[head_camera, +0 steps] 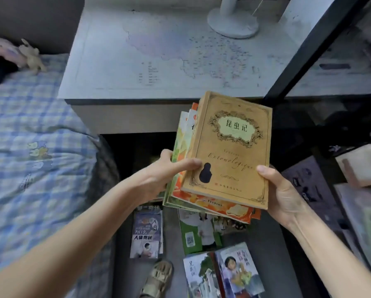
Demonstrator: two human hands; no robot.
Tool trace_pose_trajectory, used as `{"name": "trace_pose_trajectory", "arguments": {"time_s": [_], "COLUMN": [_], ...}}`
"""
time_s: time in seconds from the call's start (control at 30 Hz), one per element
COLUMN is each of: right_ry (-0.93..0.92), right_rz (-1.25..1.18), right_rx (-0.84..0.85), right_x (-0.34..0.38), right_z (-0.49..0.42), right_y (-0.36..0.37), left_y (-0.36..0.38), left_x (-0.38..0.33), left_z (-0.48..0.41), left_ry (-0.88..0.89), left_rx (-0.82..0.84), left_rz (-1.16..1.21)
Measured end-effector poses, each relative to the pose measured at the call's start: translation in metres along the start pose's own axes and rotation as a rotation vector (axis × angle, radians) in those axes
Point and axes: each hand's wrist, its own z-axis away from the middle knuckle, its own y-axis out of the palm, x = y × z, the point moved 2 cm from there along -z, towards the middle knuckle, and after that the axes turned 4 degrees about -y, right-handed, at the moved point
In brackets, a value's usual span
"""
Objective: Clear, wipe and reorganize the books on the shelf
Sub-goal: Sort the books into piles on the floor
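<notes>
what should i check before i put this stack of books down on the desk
1. Grip: left hand and right hand both hold the stack: ok.
2. Stack squared: lower books fan out left under the tan book: not ok.
3. Landing spot: near part of the desk bare, white round base at the back: ok.
4. Desk wiped: cannot tell.
5. Footing: loose books lie by the sandal: not ok.

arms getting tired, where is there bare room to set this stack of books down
The map-covered desk top is bare left of and in front of the white round base. The checked quilt is free. The floor below is crowded: books lie by the sandal, with only narrow strips between.
</notes>
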Motion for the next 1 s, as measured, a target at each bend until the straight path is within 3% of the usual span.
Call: {"name": "trace_pose_trajectory", "arguments": {"time_s": [0.23,0.47,0.77,1.0], "right_ry": [0.123,0.347,0.529,0.573], "right_rz": [-0.001,-0.017,0.053,0.088], "right_rx": [0.082,0.06,0.025,0.048], "right_x": [-0.115,-0.264,-0.517,-0.682], "right_z": [0.127,0.184,0.162,0.109], "right_y": [-0.056,-0.091,-0.109,-0.121], "left_y": [0.08,0.099,0.053,0.006], "left_x": [0.159,0.329,0.578,0.734], "left_z": [0.09,0.119,0.073,-0.001], "left_ry": [-0.162,-0.294,-0.466,-0.467], "left_rx": [-0.064,-0.152,-0.22,-0.287], "left_rz": [0.121,0.222,0.39,0.393]}}
